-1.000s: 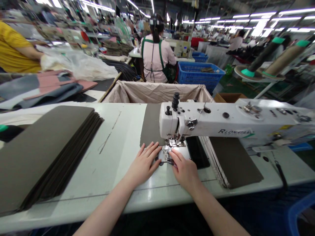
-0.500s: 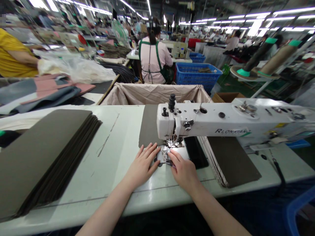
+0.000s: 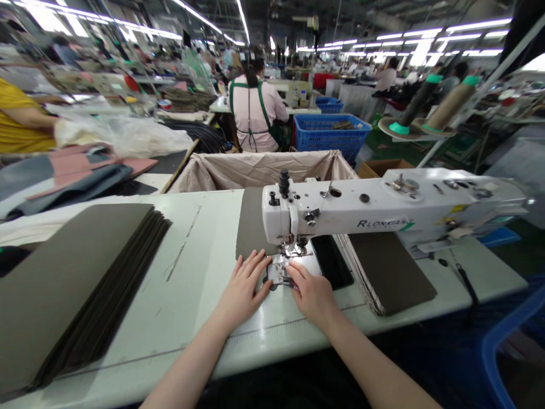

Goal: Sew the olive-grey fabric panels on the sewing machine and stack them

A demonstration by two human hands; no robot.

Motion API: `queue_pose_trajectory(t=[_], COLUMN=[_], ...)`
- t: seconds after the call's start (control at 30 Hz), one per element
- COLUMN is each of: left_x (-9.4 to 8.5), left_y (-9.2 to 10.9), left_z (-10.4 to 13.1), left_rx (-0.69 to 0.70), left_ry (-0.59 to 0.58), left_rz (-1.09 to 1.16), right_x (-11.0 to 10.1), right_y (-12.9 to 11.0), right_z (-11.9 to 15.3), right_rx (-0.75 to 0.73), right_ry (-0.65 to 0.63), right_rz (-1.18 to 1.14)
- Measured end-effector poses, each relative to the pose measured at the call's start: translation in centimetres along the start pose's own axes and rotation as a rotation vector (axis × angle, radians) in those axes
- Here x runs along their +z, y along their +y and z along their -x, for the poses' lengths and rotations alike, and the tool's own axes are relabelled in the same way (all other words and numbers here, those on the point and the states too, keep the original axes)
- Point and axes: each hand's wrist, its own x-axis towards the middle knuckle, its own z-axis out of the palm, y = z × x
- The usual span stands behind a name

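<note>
My left hand (image 3: pixel 243 288) lies flat with fingers spread, its fingertips at the near edge of a dark grey-brown panel (image 3: pixel 252 224) and the left side of the metal needle plate (image 3: pixel 277 274). The panel runs back past the head of a white sewing machine (image 3: pixel 327 210). At the right part of the plate is my right hand (image 3: pixel 314 296), index finger stretched towards the presser foot (image 3: pixel 289 247) and the other fingers curled under. Whatever lies beneath those curled fingers is hidden. Beside the plate lies a dark, phone-like slab (image 3: pixel 332 262).
A thick stack of similar panels (image 3: pixel 85 272) stands at left, another stack (image 3: pixel 389 272) under the machine arm. Behind the table (image 3: pixel 191 301) hangs a cloth-lined bin (image 3: pixel 255 170). Thread cones (image 3: pixel 419 105) stand at right. A co-worker (image 3: pixel 258 111) sits ahead near a blue basket (image 3: pixel 332 133).
The view has turned slightly, so the whole scene sits a little further left. Both hands keep almost the same place at the needle plate, and the panel shows no clear movement.
</note>
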Motion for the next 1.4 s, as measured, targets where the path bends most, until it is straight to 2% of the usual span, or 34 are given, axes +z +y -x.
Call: queue_pose_trajectory(t=[0.57,0.63,0.77,0.83,0.9,0.97,1.03,1.1,1.17,1.27,1.4], left_x=[1.2,0.7,-0.6,-0.7,-0.5,-0.5,-1.2,-2.6,-4.2,-5.8,-6.3], left_y=[-0.6,-0.7,-1.1,-1.2,-1.3,-1.5,-1.9,-2.5,-3.1,-3.6,-3.4], left_z=[-0.2,-0.5,-0.9,-0.1,1.9,5.0,8.7,12.1,14.3,14.1,9.2], left_rx=[0.043,0.000,-0.184,-0.250,-0.274,-0.247,-0.178,-0.073,0.035,0.110,0.121], left_ry=[0.062,0.071,0.147,0.192,0.206,0.169,0.078,-0.064,-0.213,-0.324,-0.368], left_rz=[-0.043,-0.047,-0.078,-0.106,-0.130,-0.142,-0.127,-0.063,0.052,0.202,0.314], right_x=[-1.0,-1.2,-1.3,-1.3,-1.5,-1.9,-2.7,-3.6,-4.4,-4.8,-4.0], right_y=[-0.2,-0.2,-0.2,-0.2,-0.1,0.0,0.2,0.5,0.7,1.0,0.9], right_z=[0.5,0.6,0.8,0.8,0.7,1.0,1.7,3.1,5.1,8.5,12.8], right_rx=[0.002,0.008,0.012,0.011,0.010,0.006,0.001,0.000,0.015,0.108,0.250], right_ry=[0.045,0.050,0.052,0.052,0.054,0.055,0.055,0.073,0.117,0.162,0.153], right_rz=[-0.066,-0.073,-0.088,-0.100,-0.118,-0.143,-0.170,-0.216,-0.310,-0.481,-0.561])
